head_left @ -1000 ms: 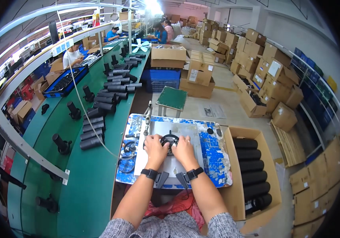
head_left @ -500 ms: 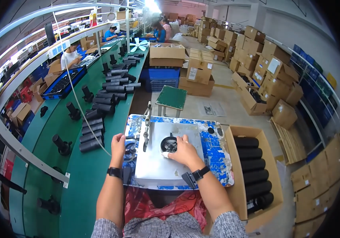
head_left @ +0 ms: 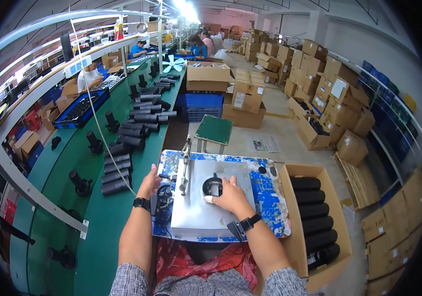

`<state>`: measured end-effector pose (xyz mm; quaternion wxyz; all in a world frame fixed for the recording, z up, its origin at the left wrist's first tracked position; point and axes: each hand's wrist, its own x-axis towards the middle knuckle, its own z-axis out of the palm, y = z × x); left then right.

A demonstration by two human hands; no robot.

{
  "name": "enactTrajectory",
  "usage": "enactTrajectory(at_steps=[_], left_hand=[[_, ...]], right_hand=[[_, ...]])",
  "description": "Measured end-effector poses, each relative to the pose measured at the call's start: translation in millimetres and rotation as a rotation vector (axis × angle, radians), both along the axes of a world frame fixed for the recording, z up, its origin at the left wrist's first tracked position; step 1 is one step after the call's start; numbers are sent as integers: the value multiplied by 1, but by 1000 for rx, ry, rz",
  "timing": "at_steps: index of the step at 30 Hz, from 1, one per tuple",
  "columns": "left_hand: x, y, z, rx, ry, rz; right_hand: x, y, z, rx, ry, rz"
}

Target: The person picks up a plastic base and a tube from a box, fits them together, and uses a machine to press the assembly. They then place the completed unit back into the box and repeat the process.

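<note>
On a square metal plate, my right hand grips a round black plastic part from its right side, thumb at the near edge. The part is ring-like with an opening in its middle, and a short tab points away from me. My left hand is at the plate's left, thumb raised and fingers apart, holding nothing that I can see. Just beside its fingertips is a small dark handle. A metal toggle clamp stands upright on the plate's left side, apart from both hands.
The plate lies on a worn blue-and-white board. An open carton with several black cylinders is at my right. Along the green bench on my left lie black tubes. A green-topped stool stands ahead. Co-workers sit farther along the bench.
My left hand's fingers have loosened and spread beside the small handle. My right hand still grips the black part, whose opening now looks lighter inside. The whole view has shifted slightly.
</note>
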<state>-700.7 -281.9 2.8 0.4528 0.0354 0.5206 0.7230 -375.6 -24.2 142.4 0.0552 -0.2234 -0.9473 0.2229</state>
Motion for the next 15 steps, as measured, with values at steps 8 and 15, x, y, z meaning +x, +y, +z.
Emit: enactTrajectory(at_steps=[8, 15], left_hand=[[248, 91, 121, 20, 1793, 81], [233, 126, 78, -314, 1812, -279]], right_hand=[[9, 49, -22, 51, 37, -22], [-38, 42, -10, 360, -241, -45]])
